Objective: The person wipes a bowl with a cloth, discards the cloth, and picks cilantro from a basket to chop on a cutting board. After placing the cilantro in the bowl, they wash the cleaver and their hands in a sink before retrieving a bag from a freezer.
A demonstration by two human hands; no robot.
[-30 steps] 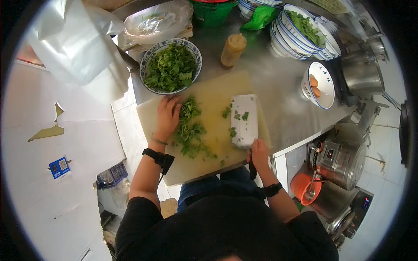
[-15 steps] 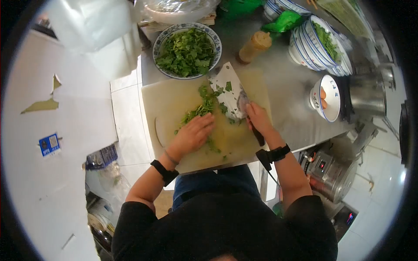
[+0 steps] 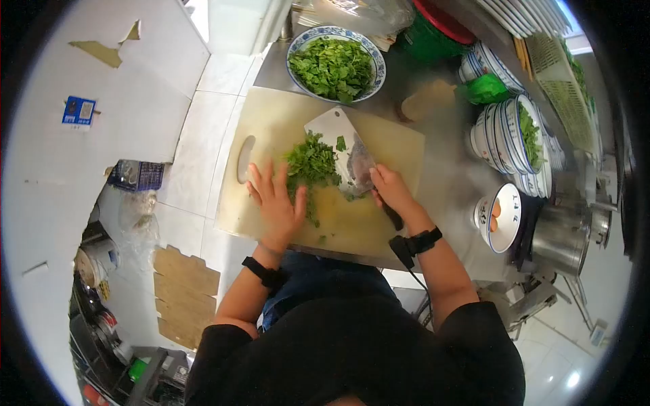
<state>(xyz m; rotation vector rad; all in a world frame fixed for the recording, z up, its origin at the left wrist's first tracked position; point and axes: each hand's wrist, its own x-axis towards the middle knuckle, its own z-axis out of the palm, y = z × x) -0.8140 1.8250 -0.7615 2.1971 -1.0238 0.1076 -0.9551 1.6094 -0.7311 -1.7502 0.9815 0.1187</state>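
Observation:
A heap of chopped cilantro (image 3: pixel 310 162) lies on the pale cutting board (image 3: pixel 399 145). My right hand (image 3: pixel 393 188) grips the dark handle of a cleaver (image 3: pixel 340 139); its broad blade lies nearly flat against the heap's right side, with bits of leaf stuck to it. Left of the heap, my left hand (image 3: pixel 276 203) is spread over the board, fingers apart and slightly blurred, holding nothing. Beyond the board's far edge stands a blue-patterned bowl (image 3: pixel 380 62) full of cut greens (image 3: pixel 332 68).
Several stacked bowls (image 3: pixel 497 135), the top one holding greens, stand at the right. Nearer is a white bowl (image 3: pixel 512 227) with eggs (image 3: pixel 495 215). A blurred tan container (image 3: pixel 430 101) stands behind the board. A metal pot (image 3: pixel 560 237) is at far right.
My left hand has lifted off the cilantro and moved left, its fingers spreading. The cleaver still lies by the heap in my right hand. The camera view has shifted and turned.

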